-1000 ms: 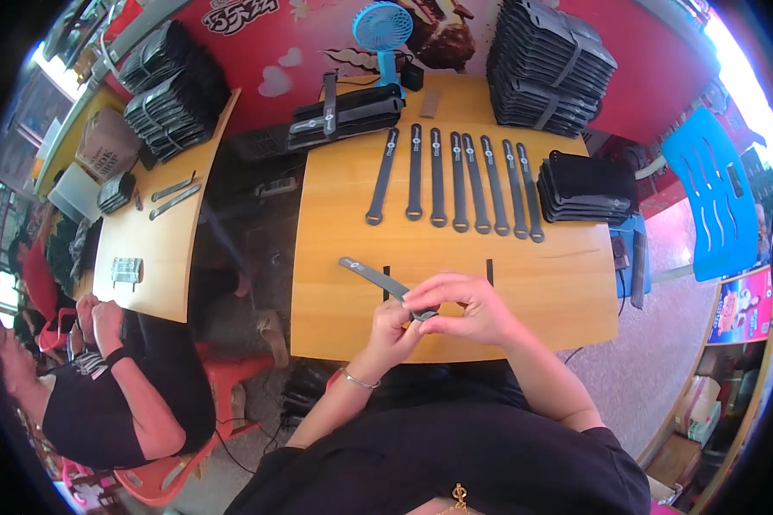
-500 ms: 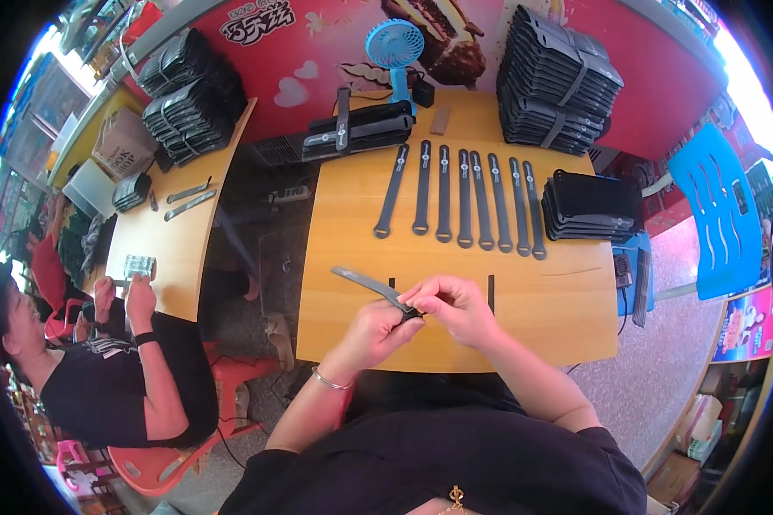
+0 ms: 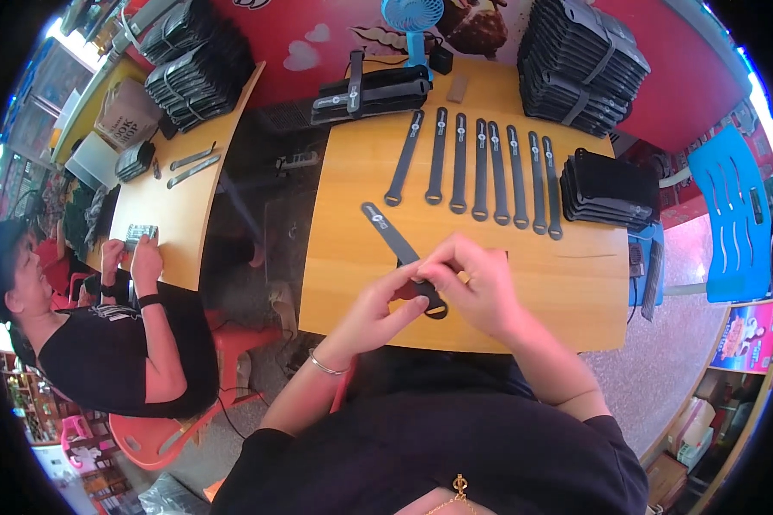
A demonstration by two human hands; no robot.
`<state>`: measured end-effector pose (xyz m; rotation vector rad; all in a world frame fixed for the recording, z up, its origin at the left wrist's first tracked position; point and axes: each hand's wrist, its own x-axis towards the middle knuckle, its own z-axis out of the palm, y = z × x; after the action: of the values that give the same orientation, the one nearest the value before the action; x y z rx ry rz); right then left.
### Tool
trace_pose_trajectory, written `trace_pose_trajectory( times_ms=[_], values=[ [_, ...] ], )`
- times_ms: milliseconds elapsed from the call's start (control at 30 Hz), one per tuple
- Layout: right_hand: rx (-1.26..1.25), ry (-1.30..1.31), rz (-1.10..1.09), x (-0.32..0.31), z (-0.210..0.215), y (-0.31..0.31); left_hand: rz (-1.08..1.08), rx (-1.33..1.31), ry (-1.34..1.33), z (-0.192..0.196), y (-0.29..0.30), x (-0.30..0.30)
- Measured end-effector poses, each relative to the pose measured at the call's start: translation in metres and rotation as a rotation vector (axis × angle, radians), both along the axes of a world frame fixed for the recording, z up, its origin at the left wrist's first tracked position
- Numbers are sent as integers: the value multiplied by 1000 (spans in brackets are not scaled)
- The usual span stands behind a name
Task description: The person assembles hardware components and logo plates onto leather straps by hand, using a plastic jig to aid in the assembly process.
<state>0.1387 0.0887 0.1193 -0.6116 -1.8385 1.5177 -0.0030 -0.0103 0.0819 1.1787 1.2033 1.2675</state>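
My left hand [image 3: 378, 311] is closed around a dark grey strap [image 3: 389, 233]. The strap's pale-printed end points up and to the left, while its slotted rounded end hangs below my fingers. My right hand [image 3: 479, 287] is pinched closed over the middle of the same strap, its fingertips meeting those of my left hand. Whatever lies between the right fingertips is hidden. Beyond my hands, several similar straps [image 3: 460, 163] lie side by side on the wooden table [image 3: 343, 283], slotted ends toward me.
Black folded pouches [image 3: 610, 184] sit at the table's right, below tall bundled stacks [image 3: 580, 64]. Another strapped bundle [image 3: 374, 96] lies near a blue fan [image 3: 412, 24]. A co-worker [image 3: 103, 335] sits at the left table [image 3: 176, 262]. A blue chair [image 3: 730, 215] stands right.
The view has tipped, so the table sits higher in it. The held strap has turned steeper, and its slotted end now shows below my left fingers. Both hands stay together on it.
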Motion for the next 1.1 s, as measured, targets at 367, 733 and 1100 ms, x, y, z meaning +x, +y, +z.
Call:
trace_pose_trajectory(
  times_ms=[367, 733, 1100],
  values=[
    [724, -34, 157, -2, -4, -8, -188, 30, -689, -21, -7, -14],
    [602, 51, 92, -5, -12, -3, -48, -53, -20, 6, -13, -11],
    [-590, 867, -439, 74, -3, 80, -462, -232, 184, 27, -17, -41]
  ],
)
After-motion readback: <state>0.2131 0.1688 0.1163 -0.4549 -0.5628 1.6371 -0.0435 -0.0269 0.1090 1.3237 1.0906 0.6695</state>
